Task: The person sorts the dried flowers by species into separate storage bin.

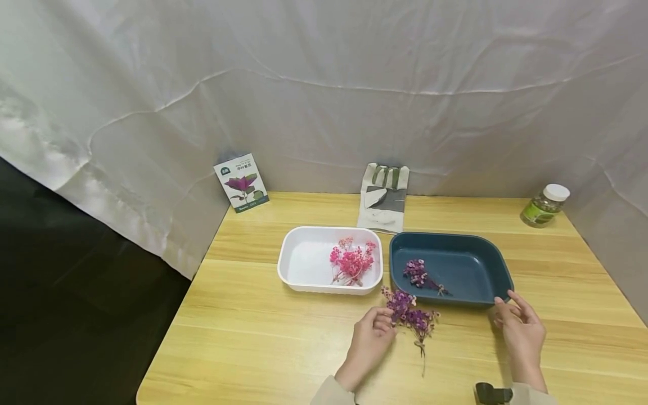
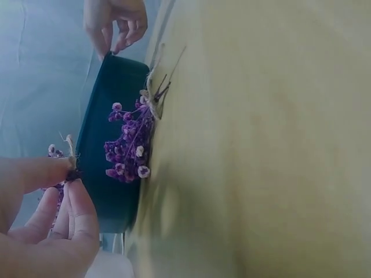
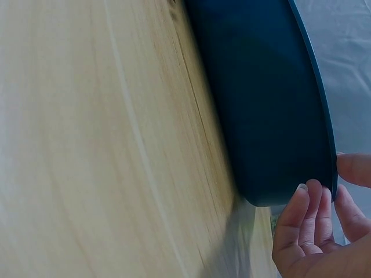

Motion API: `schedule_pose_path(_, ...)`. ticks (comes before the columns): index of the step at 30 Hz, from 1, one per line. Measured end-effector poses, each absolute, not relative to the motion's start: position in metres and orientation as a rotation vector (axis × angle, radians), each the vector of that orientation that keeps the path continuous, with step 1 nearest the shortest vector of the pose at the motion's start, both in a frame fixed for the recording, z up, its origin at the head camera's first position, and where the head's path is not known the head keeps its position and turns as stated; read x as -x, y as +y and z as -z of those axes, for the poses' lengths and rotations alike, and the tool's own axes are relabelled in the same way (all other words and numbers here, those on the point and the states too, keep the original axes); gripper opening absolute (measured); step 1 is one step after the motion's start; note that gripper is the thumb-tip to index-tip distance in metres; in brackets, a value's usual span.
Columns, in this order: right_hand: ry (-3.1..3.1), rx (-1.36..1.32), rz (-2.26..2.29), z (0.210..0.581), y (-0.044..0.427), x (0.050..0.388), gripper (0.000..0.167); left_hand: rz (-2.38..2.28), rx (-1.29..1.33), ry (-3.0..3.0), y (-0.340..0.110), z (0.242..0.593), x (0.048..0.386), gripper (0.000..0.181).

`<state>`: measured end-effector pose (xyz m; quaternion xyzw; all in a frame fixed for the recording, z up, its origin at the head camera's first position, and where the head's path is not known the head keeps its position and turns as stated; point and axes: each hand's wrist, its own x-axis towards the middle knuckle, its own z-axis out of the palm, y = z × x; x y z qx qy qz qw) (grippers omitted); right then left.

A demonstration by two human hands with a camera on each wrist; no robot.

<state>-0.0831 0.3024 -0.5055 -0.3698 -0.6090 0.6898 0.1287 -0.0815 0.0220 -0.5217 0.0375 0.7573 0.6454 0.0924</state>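
Observation:
My left hand (image 1: 372, 340) pinches the tied stems of a small bunch of purple dried flowers (image 1: 399, 299) between thumb and fingertips, just in front of the dark blue tray (image 1: 476, 298). A second bunch of purple dried flowers (image 2: 130, 142), bound with twine, lies on the table against the tray's near side. Inside the blue tray rests another purple bunch (image 1: 416, 271). At the tray's near right corner my right hand (image 1: 521, 332) holds the rim, thumb and fingers on either side of it. The left wrist view shows the pinched stem ends (image 2: 72, 174) close up.
To the left stands a white tray (image 1: 298, 286) holding pink dried flowers (image 1: 351, 261). Behind the trays lie folded gloves (image 1: 385, 216). A flower-picture card (image 1: 242, 183) leans at the back left, and a lidded jar (image 1: 544, 207) stands at the back right.

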Motion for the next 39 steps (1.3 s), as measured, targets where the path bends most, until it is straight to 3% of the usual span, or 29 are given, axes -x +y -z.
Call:
schedule_pose_path(18, -1.791, 1.087, -1.997, 0.505, 0.302, 0.084, 0.052, -1.967, -0.205, 2.229, 0.059, 0.502, 0.138, 0.029)
schedule_pose_path(39, -1.778, 1.084, -1.992, 0.504, 0.302, 0.084, 0.048, -1.981, -0.157, 2.305, 0.072, 0.491, 0.157, 0.027)
